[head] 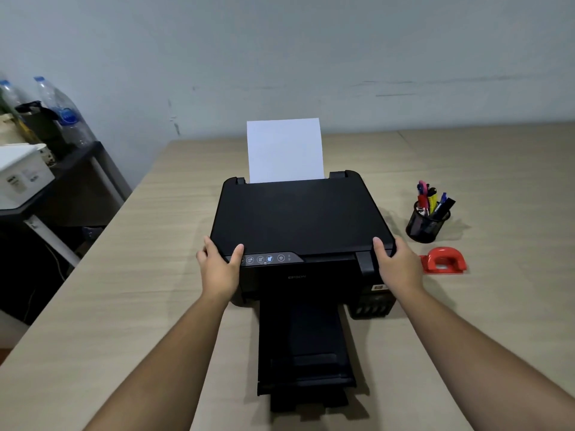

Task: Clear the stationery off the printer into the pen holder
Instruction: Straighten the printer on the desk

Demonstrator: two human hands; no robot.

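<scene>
A black printer sits mid-table with a white sheet standing in its rear feed and its output tray pulled out toward me. Its flat lid is bare. My left hand grips the printer's front left corner, thumb on top. My right hand grips the front right corner the same way. To the right stands a black mesh pen holder with several pens, markers and a ruler sticking out of it.
A red hole punch lies on the wooden table just right of my right hand. At the far left a dark side stand carries plastic bottles and a white box. A grey wall rises behind.
</scene>
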